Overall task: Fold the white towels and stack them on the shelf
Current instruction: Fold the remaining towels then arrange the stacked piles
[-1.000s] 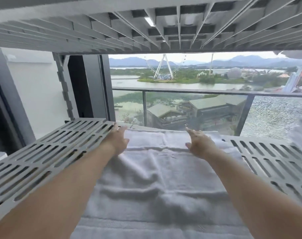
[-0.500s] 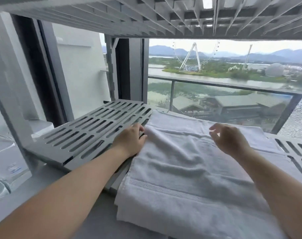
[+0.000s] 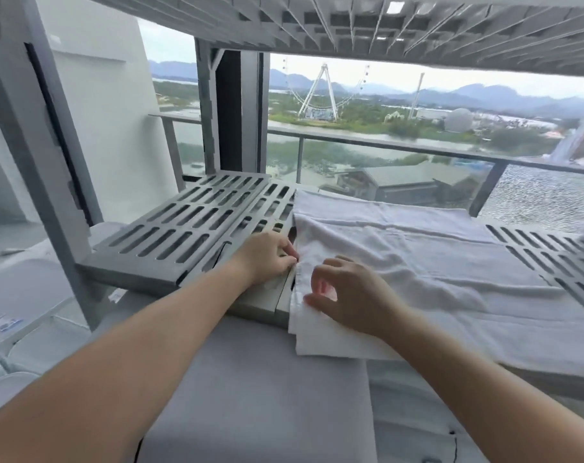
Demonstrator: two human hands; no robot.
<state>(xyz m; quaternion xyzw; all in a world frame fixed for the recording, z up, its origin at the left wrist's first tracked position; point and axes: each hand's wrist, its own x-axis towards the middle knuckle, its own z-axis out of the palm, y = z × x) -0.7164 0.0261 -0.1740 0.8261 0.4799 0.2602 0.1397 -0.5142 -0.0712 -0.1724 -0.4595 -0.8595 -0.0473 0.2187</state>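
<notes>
A white towel point(image 3: 417, 259) lies folded and a little rumpled on the grey slotted shelf point(image 3: 197, 225), its near edge hanging over the shelf front. My left hand point(image 3: 270, 259) sits at the towel's left edge, its fingertips pinching the fabric there. My right hand point(image 3: 347, 299) hovers over the near left corner with fingers curled and the thumb touching the cloth; nothing is held in it.
A second slotted shelf point(image 3: 417, 25) sits close overhead. A grey upright post point(image 3: 46, 155) stands at the left. Beyond the shelf is a glass balcony railing point(image 3: 384, 145). A pale grey surface point(image 3: 267, 396) lies below the shelf front.
Both hands have drawn back from the far edge to the towel's near left side. My left hand now pinches the left edge. The view has swung left and down.
</notes>
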